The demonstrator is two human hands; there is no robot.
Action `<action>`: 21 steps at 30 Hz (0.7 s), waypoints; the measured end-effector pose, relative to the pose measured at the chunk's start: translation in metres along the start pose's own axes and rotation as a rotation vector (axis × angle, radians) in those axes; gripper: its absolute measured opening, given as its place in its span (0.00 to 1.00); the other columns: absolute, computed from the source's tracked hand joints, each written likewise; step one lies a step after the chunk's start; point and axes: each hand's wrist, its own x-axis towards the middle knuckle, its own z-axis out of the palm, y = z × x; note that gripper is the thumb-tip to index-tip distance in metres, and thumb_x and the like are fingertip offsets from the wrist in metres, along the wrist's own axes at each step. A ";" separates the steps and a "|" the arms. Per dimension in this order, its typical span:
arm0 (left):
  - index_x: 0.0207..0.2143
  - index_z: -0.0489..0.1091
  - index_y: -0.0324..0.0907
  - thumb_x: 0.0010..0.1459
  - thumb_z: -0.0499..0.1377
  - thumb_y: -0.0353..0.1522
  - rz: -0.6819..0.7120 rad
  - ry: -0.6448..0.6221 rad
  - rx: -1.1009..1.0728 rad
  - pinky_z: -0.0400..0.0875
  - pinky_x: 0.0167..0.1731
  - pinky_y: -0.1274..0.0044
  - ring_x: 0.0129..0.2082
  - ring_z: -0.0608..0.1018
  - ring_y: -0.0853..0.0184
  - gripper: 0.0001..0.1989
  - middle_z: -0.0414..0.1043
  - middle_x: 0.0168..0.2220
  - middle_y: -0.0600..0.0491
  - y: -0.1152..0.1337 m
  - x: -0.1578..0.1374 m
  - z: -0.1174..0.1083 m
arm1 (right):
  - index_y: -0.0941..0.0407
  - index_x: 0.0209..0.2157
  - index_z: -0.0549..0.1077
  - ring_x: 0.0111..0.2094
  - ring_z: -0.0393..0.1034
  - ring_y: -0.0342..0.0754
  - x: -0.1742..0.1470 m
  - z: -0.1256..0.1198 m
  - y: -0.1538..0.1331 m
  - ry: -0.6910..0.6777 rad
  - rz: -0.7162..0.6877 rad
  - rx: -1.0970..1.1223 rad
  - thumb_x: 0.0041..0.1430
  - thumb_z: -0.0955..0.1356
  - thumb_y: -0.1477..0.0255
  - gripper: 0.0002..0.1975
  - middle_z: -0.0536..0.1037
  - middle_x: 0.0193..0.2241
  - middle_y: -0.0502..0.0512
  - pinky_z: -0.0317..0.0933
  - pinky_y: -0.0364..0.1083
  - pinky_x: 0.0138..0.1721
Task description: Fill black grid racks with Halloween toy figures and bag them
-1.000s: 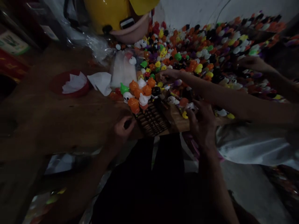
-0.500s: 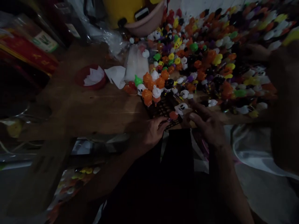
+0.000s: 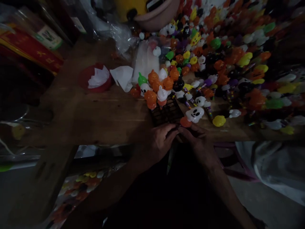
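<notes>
Just above the table's front edge, my left hand (image 3: 163, 140) pinches the lower end of a ghost-headed toy (image 3: 194, 114). The toy has a white head with a black face and an orange collar, and it tilts up to the right. My right hand (image 3: 199, 140) is closed against the same end, its thumb and fingertips meeting those of the left hand. The fingers hide that end. Behind the hands lies a dark grid basket (image 3: 166, 114). Several pumpkin- and ghost-headed toys (image 3: 158, 86) stand bunched at its far side.
A large heap of coloured toy heads (image 3: 221, 57) covers the table's right side. On the left is a red dish (image 3: 105, 87) with white paper, beside a paper sheet (image 3: 122, 76). Clear plastic bags (image 3: 146, 63) and a pink basin (image 3: 158, 16) lie behind.
My right hand has moved left and closed in beside my left hand at the toy's lower end. Another person's hand at the right has left the view. A yellow head now shows near the front edge.
</notes>
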 end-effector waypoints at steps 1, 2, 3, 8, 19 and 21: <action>0.45 0.80 0.42 0.69 0.62 0.30 0.026 0.002 0.015 0.82 0.44 0.79 0.41 0.87 0.66 0.07 0.86 0.43 0.51 0.004 0.000 -0.004 | 0.52 0.36 0.83 0.38 0.78 0.50 0.001 0.000 -0.002 0.008 -0.002 -0.006 0.55 0.77 0.58 0.13 0.84 0.36 0.51 0.73 0.49 0.42; 0.45 0.80 0.42 0.69 0.62 0.30 0.061 0.007 0.047 0.82 0.43 0.80 0.40 0.87 0.67 0.07 0.86 0.42 0.52 0.010 0.000 -0.010 | 0.52 0.36 0.83 0.39 0.78 0.50 0.004 0.000 -0.003 0.017 -0.021 -0.019 0.55 0.77 0.58 0.13 0.84 0.36 0.51 0.73 0.49 0.42; 0.45 0.80 0.42 0.69 0.62 0.30 0.094 0.024 0.095 0.82 0.43 0.80 0.40 0.87 0.67 0.07 0.85 0.42 0.52 0.018 0.001 -0.018 | 0.52 0.36 0.83 0.40 0.78 0.51 0.008 0.001 -0.003 0.037 -0.058 -0.040 0.56 0.76 0.58 0.12 0.84 0.36 0.52 0.73 0.49 0.43; 0.49 0.78 0.47 0.72 0.58 0.34 0.239 0.228 0.389 0.80 0.52 0.72 0.47 0.84 0.65 0.09 0.83 0.48 0.55 0.052 0.031 -0.079 | 0.53 0.36 0.79 0.41 0.78 0.53 0.045 0.009 0.014 0.260 -0.317 -0.160 0.58 0.73 0.57 0.14 0.84 0.37 0.54 0.73 0.52 0.46; 0.49 0.77 0.44 0.63 0.64 0.32 0.290 -0.009 0.637 0.55 0.72 0.50 0.73 0.62 0.47 0.12 0.68 0.69 0.46 -0.013 0.093 -0.069 | 0.54 0.36 0.79 0.40 0.79 0.56 0.099 0.039 0.028 0.222 -0.375 -0.268 0.57 0.70 0.61 0.12 0.86 0.37 0.55 0.72 0.54 0.48; 0.50 0.77 0.44 0.64 0.62 0.31 0.310 -0.005 0.631 0.55 0.72 0.51 0.73 0.63 0.48 0.12 0.69 0.68 0.46 -0.015 0.090 -0.069 | 0.54 0.36 0.80 0.40 0.79 0.56 0.099 0.036 0.029 0.241 -0.377 -0.336 0.57 0.70 0.63 0.11 0.86 0.37 0.56 0.72 0.54 0.47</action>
